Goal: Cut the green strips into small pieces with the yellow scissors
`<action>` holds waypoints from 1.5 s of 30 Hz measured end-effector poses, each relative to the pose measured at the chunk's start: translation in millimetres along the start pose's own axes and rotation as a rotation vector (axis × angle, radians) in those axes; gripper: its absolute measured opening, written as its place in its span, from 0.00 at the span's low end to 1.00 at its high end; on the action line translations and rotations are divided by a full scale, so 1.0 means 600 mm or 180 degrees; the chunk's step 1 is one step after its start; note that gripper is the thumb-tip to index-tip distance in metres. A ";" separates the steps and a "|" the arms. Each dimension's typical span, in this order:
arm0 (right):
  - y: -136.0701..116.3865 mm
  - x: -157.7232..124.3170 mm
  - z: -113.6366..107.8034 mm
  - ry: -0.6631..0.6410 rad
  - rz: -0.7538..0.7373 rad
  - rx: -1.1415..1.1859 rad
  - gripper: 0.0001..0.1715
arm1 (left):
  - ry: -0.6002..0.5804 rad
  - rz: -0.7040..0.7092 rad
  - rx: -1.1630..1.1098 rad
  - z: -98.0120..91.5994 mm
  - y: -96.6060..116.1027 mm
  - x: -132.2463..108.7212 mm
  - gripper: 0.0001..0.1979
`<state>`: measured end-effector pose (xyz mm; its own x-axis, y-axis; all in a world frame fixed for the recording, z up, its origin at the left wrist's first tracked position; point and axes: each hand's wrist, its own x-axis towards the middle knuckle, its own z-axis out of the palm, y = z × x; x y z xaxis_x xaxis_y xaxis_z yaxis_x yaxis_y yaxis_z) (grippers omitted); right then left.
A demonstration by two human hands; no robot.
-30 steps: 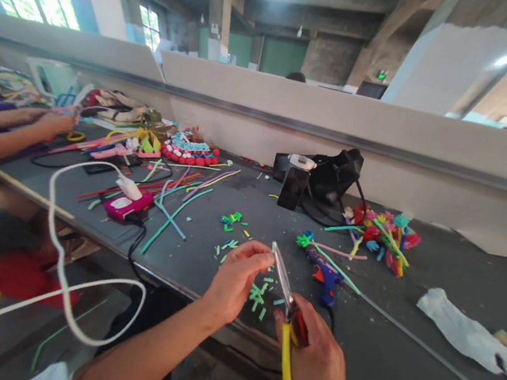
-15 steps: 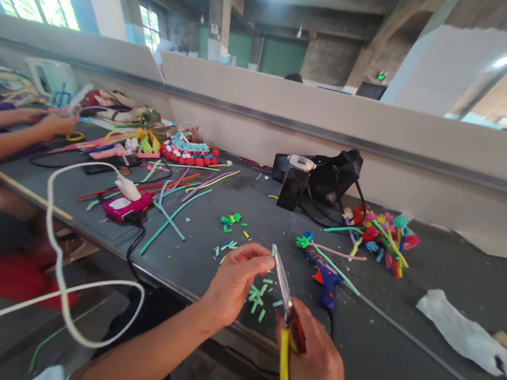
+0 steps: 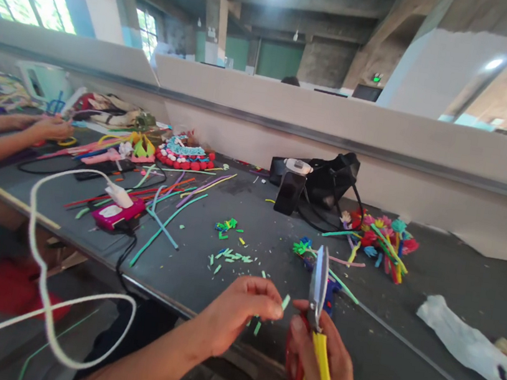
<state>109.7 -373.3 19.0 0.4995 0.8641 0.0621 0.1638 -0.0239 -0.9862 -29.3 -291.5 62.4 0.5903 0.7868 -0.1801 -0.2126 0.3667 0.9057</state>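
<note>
My left hand [image 3: 243, 314] pinches a short light-green piece of pipe cleaner [image 3: 285, 302] between thumb and fingers, above the table's front edge. My right hand [image 3: 328, 358] grips scissors [image 3: 319, 287] with yellow and red handles. Their blades point up and sit close to each other, to the right of the green piece and apart from it. Past my hands lie cut green pieces [image 3: 235, 255] and a small heap of green and blue bits [image 3: 228, 225]. Behind the scissors, a blue glue gun [image 3: 331, 294] is partly hidden.
Long pipe cleaners [image 3: 167, 228] and a magenta power adapter [image 3: 118, 214] with a white cable lie left. Toward the back are a phone [image 3: 289, 192], a black bag [image 3: 335, 176] and a colourful pipe-cleaner bunch [image 3: 385, 240]. At far left, another person's hands [image 3: 52, 127] work.
My left hand has come down toward me, with the green piece between its fingers. The scissors have moved right, away from that piece, and turned more upright.
</note>
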 end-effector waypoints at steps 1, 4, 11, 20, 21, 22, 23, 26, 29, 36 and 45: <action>0.000 -0.001 -0.002 -0.0108 0.0174 0.0186 0.29 | -0.0081 -0.0148 0.0115 0.002 -0.003 -0.001 0.03; 0.007 0.000 -0.009 -0.0322 0.0522 0.0546 0.32 | -0.0230 -0.0694 0.0325 0.009 -0.012 -0.004 0.02; 0.015 0.013 -0.012 -0.0101 0.0472 0.0424 0.30 | -0.0299 -0.0901 0.0526 0.018 -0.036 0.005 0.06; 0.015 0.021 -0.009 0.0628 -0.0118 -0.0616 0.27 | 0.0105 0.0414 0.2494 0.025 -0.035 0.006 0.04; 0.016 0.022 -0.010 0.0652 -0.0160 -0.0646 0.27 | 0.0122 0.0453 0.2613 0.024 -0.036 0.006 0.05; 0.017 0.022 -0.010 0.0673 -0.0182 -0.0664 0.26 | 0.0126 0.0469 0.2673 0.024 -0.037 0.005 0.05; 0.018 0.021 -0.010 0.0688 -0.0187 -0.0683 0.27 | 0.0114 0.0470 0.2681 0.024 -0.038 0.005 0.05; 0.020 0.017 -0.008 0.0688 -0.0085 -0.0703 0.27 | 0.0075 0.0443 0.2688 0.026 -0.041 0.004 0.06; 0.020 0.013 -0.004 0.0647 0.0041 -0.0604 0.29 | 0.0170 0.0484 0.2785 0.030 -0.044 0.005 0.07; 0.008 0.004 -0.003 0.0535 -0.0287 -0.0874 0.34 | 0.0437 0.0094 0.0270 -0.002 -0.024 0.029 0.02; 0.069 -0.021 0.018 0.0299 -0.1394 -0.1763 0.30 | 0.0548 0.0411 -0.1456 0.000 -0.007 0.027 0.08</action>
<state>100.8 -379.4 -24.0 0.3560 0.8064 0.4723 0.7621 0.0420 -0.6461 -18.6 -280.1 55.6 0.4078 0.8965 -0.1733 -0.6176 0.4106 0.6708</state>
